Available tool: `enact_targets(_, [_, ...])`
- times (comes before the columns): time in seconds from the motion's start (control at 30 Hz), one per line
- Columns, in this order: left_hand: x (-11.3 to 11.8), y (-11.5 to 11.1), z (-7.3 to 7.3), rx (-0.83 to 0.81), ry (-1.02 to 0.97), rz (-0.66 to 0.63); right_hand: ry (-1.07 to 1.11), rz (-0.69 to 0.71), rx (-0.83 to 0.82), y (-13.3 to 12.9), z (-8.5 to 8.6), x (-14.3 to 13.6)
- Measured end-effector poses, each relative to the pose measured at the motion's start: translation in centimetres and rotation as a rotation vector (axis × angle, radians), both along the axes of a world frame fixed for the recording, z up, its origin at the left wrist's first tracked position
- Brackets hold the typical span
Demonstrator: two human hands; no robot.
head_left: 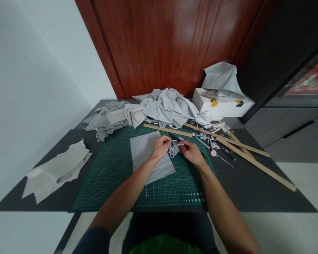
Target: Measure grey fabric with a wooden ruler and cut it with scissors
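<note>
My left hand (161,146) is closed in a pinch on one part of a thin light grey cord (171,151). My right hand (192,152) pinches another part of this cord, a short way to the right. Loops of it hang between the two hands, over a small grey fabric piece (176,149). Beneath my left hand and forearm, a flat grey fabric sheet (141,150) lies on the green cutting mat (108,155). A dark slim tool (173,136), whose kind I cannot make out, lies just beyond my fingers.
Heaped grey cloth (164,106) lines the table's back, beside a white box (222,104). A wooden ruler (169,130) crosses the mat's far part. Long wooden strips (259,167) and cord scraps (219,127) lie right; pale folded fabric (57,169) lies left.
</note>
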State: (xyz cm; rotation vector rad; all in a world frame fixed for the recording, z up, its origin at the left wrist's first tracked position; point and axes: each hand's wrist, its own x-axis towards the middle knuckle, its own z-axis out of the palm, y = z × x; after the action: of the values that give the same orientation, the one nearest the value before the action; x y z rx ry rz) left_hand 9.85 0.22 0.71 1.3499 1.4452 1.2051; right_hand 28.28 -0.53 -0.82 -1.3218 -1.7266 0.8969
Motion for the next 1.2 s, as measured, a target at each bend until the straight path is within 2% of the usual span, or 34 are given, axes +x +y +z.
enact_targets(0.1, [0.6,0.5,-0.9,-0.098,0.034,0.049,-0.090,0.061,0.161,-0.1,-0.7,-0.6])
enact_targets(0.2, [0.8,0.6,-1.2,-0.092,0.084,0.044,-0.171,0.173,0.287,-0.5,-1.1,-1.0])
enact_targets(0.4, [0.2,0.2,-0.9,-0.066,0.165,-0.005,-0.359,0.144,0.351,-1.1,-2.0,-2.2])
enact_targets(0.5, [-0.1,0.0,-1.0,-0.084,0.175,-0.041,-0.371,0.166,0.367,-0.7,-2.2,-2.5])
enact_targets(0.57, [-0.2,0.0,-1.1,-0.102,0.121,-0.065,-0.328,0.145,0.352,-0.4,-2.2,-2.4])
enact_targets(0.7, [-0.3,0.1,-1.1,-0.058,-0.019,-0.099,-0.150,0.007,0.253,-0.1,-1.7,-2.0])
enact_targets(0.87, [-0.4,0.3,-0.9,-0.003,0.109,-0.019,0.237,-0.099,0.050,-0.4,-0.3,-2.1])
enact_targets(0.97, [0.0,-0.1,-1.0,0.017,0.097,-0.120,0.380,-0.128,-0.003,-0.5,0.2,-2.3])
enact_targets(1.07, [0.9,-0.6,-0.8,-0.044,-0.028,-0.264,0.264,-0.132,0.112,-0.4,0.0,-2.1])
enact_targets(1.13, [1.5,-0.8,-0.6,-0.088,-0.111,-0.264,0.117,-0.111,0.243,-0.4,-0.1,-2.0])
enact_targets(1.2, [1.9,-0.9,-0.4,-0.090,-0.177,-0.213,-0.022,-0.062,0.341,-0.6,-0.3,-2.0])
